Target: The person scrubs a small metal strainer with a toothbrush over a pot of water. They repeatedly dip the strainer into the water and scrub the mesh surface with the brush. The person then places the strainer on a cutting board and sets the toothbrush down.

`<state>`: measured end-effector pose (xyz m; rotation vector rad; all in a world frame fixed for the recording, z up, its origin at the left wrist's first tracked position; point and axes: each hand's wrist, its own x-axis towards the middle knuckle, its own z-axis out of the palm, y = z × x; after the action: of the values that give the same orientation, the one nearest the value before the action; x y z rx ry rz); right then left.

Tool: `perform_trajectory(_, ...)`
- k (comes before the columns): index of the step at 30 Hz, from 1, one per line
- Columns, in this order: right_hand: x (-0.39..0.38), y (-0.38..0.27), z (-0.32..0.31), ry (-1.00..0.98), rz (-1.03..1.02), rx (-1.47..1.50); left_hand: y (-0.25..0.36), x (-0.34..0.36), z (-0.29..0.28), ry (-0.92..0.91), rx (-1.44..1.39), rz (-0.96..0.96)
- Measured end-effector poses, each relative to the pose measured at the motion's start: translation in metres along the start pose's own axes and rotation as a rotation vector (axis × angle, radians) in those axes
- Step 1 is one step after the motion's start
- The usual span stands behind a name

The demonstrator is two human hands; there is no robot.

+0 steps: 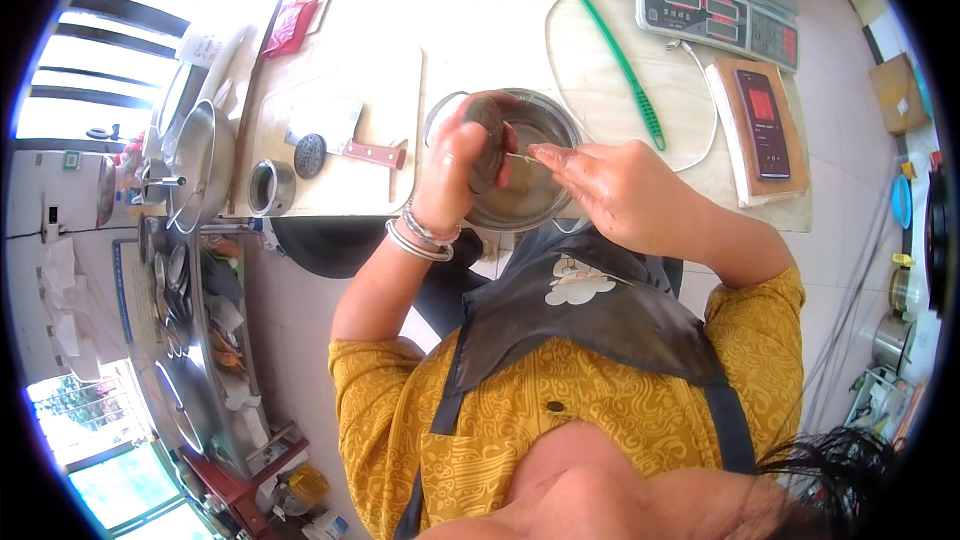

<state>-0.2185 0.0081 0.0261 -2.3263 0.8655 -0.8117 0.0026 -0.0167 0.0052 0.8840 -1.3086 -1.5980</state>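
Observation:
My left hand (pixel 458 165) is closed around a dark grey-brown, rounded piece (pixel 484 145), whose kind I cannot make out. Fingers of my right hand (pixel 625 190) are pinched together on a thin, pale, stick-like thing (pixel 518 156) that reaches toward the dark piece. Whether its tip touches the piece is too small to tell. Both hands are over a round metal pan (pixel 572 130) with cloudy liquid in it, at the table's near edge. The hands hide part of the pan's left side.
Left of the pan lie a wooden-handled cleaver (pixel 375 153), a black perforated disc (pixel 310 155) and a metal cylinder (pixel 271 187) on a pale board (pixel 340 195). To the right are a green-handled tool (pixel 610 40), a digital scale (pixel 715 10) and a phone (pixel 762 125).

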Motion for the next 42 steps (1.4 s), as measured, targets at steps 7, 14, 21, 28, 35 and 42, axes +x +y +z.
perform_trajectory(7,0.011,0.003,0.011,0.092,-0.148,-0.308,-0.004,-0.001,0.008,-0.164,-0.568,-0.245)
perform_trajectory(14,0.012,-0.004,0.01,0.079,-0.174,-0.384,-0.001,-0.005,0.013,-0.16,-0.544,-0.243)
perform_trajectory(21,0.01,-0.011,-0.001,-0.006,-0.156,-0.391,-0.008,-0.004,0.007,-0.139,-0.202,-0.138)
perform_trajectory(28,0.006,0.011,0.008,-0.061,0.083,0.324,-0.007,0.002,0.004,-0.105,0.512,0.178)
perform_trajectory(35,-0.006,0.002,0.005,0.021,-0.007,-0.029,-0.011,0.001,-0.007,0.017,-0.163,-0.113)
perform_trajectory(42,0.01,-0.003,0.01,0.031,-0.125,-0.337,-0.002,-0.005,0.007,-0.167,-0.562,-0.298)
